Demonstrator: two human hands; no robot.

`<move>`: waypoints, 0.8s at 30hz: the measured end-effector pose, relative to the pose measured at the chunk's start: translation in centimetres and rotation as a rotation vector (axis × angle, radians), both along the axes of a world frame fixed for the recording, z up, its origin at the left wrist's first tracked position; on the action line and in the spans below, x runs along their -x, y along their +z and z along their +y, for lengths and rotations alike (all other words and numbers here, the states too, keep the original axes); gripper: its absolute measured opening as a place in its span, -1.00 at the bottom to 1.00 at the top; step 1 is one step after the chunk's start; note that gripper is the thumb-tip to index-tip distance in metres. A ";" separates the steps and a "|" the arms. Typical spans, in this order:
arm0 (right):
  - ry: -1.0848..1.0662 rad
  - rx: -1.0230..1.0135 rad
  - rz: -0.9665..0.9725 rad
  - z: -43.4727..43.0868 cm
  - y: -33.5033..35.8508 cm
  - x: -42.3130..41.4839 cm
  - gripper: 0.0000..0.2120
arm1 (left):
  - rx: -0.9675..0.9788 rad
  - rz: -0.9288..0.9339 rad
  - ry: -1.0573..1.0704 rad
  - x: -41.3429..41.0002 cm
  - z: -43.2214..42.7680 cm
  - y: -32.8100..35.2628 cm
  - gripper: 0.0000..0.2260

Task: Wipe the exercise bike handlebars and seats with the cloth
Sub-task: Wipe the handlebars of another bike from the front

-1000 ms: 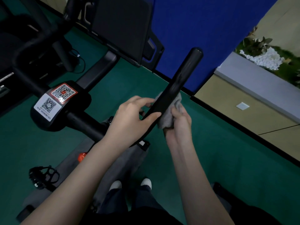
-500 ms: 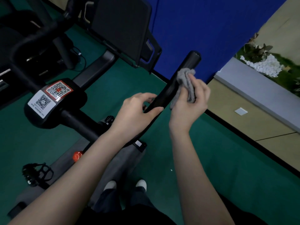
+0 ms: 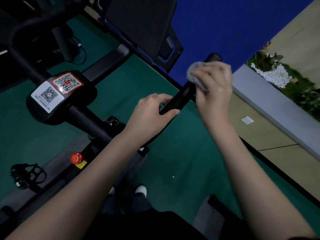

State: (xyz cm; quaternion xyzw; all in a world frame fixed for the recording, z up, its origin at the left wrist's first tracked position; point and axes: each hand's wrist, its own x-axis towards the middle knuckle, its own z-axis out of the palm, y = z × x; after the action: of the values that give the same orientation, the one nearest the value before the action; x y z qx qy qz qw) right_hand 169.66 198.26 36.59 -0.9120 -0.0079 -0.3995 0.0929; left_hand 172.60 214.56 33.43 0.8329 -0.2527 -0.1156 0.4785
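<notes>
My right hand clutches the cloth against the handlebar near its far tip. My left hand grips it lower down; the long axis runs away from me, rightward.

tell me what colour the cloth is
Grey. The cloth, in the right hand on the black handlebar, shows best in the head view.

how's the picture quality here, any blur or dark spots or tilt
Head view: dim overall, so the black handlebar fades into shadow; motion blur smears the right hand and cloth, while the left hand looks sharper; the whole frame sits tilted.
</notes>
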 end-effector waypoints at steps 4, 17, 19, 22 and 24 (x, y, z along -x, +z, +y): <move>0.150 0.261 0.220 -1.4 1.6 0.6 -0.87 | 0.002 -0.007 -0.009 0.0 0.0 -0.1 -0.66; 0.147 0.442 0.794 0.6 5.4 -3.5 -0.91 | 0.048 0.041 0.005 -0.3 0.1 0.2 -0.70; 0.171 0.458 0.888 0.5 5.9 -4.2 -0.89 | 0.059 0.054 0.001 -0.3 0.1 0.2 -0.71; 0.202 0.508 0.977 0.4 6.2 -4.9 -0.86 | 0.066 0.067 -0.003 -0.3 0.1 0.1 -0.69; 0.187 0.554 1.004 0.3 6.3 -5.2 -0.85 | 0.068 0.071 -0.007 -0.3 0.2 0.0 -0.68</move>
State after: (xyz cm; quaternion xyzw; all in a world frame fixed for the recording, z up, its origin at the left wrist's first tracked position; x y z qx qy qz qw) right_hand 174.85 198.56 42.91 -0.9754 -0.1475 0.1090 -0.1219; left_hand 172.93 214.76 33.48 0.8107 -0.2422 -0.1380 0.5149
